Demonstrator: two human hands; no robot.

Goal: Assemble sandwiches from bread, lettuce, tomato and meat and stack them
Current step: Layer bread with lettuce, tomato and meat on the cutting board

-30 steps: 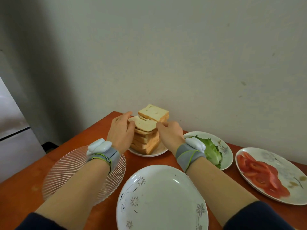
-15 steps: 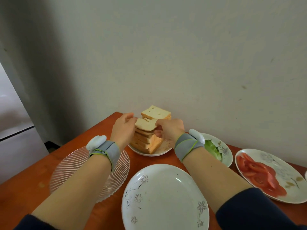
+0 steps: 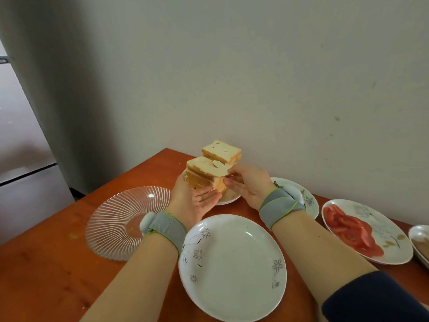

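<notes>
Orange-brown wooden table [image 3: 58, 263] stands against a pale wall, w/ grey fridge [image 3: 21, 159] at far left.

Progress: very early, as I judge. Big white flower-print plate [image 3: 232, 270] in front of the person carries nothing yet, & clear ribbed glass plate [image 3: 120, 219] at left the same. No finished sandwich is visible anywhere.

Right hand [image 3: 248, 184] pinches top square slice of white bread [image 3: 206, 166] at its near corner, thumb above & fingers below. Slice is raised at this corner; if its far side rests on front bread pile [image 3: 202, 180], I cannot tell. Left hand [image 3: 192, 201] is palm-up w/ fingers straight, grasping nothing, just beside the pile & below the slice, prob. ready to support it. Pile sits on small white plate [image 3: 229, 198] near the wall, w/ second pile [image 3: 221, 151] behind.

Left to do = nearly all: bring the slice to a serving plate, add fillings, close, repeat, stack. Red tomato slices [image 3: 350, 233] lie untouched on white oval plate [image 3: 392, 240] at right. Round plate [image 3: 308, 201] behind right wrist shows only a bit of green leaf [image 3: 277, 184], prob. lettuce. Dish at right edge [image 3: 417, 235] is cut off; maybe meat, not sure.
</notes>
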